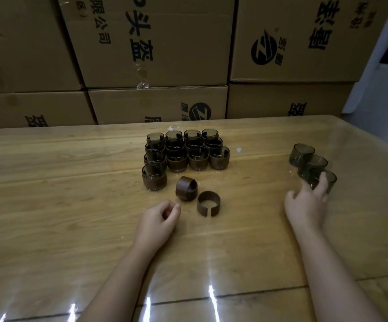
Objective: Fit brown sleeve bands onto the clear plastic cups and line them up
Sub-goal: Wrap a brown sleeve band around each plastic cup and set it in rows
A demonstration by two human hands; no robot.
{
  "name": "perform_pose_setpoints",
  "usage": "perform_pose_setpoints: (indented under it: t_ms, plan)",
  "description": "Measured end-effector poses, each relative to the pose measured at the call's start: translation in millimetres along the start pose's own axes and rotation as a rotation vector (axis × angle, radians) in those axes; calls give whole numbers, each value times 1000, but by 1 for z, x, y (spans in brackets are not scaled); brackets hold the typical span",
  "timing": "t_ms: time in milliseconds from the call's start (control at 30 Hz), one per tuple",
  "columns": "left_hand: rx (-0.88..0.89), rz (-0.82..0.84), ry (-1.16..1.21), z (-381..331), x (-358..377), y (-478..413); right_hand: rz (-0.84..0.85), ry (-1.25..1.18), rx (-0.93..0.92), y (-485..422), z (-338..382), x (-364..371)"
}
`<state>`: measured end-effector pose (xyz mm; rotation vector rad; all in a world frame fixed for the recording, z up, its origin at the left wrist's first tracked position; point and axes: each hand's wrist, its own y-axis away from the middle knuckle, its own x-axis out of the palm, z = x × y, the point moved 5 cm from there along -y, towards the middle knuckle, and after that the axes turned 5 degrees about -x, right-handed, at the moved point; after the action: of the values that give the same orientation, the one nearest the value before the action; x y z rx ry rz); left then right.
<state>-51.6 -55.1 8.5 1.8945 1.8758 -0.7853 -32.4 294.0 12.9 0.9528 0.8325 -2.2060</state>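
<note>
Several banded cups (186, 152) stand in rows at the table's middle, the nearest one (154, 177) at front left. Two loose brown sleeve bands lie before them: one tipped on its side (186, 188), one upright with a slit (208, 203). At the right, three bare smoky clear cups lie in a nested line (304, 156). My right hand (309, 203) reaches the nearest bare cup (324, 181), fingers curling round its near side. My left hand (159, 216) rests on the table just left of the bands, fingers loosely curled, holding nothing.
The wooden table (72, 205) has a glossy transparent cover. Stacked cardboard boxes (155, 47) form a wall right behind its far edge. A pale wall or door (378, 73) shows at the far right.
</note>
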Motion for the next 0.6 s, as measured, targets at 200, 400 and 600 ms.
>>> perform_pose_setpoints:
  t_ms: [200, 400, 600]
  plan:
    - [89, 74, -127, -8, 4, 2, -63, -56, 24, -5, -2, -2]
    - [42, 47, -31, -7, 4, -2, -143, -263, -182, 14, 31, -7]
    - [-278, 36, 867, -11, 22, 1, -101, -553, -830, 94, 128, -6]
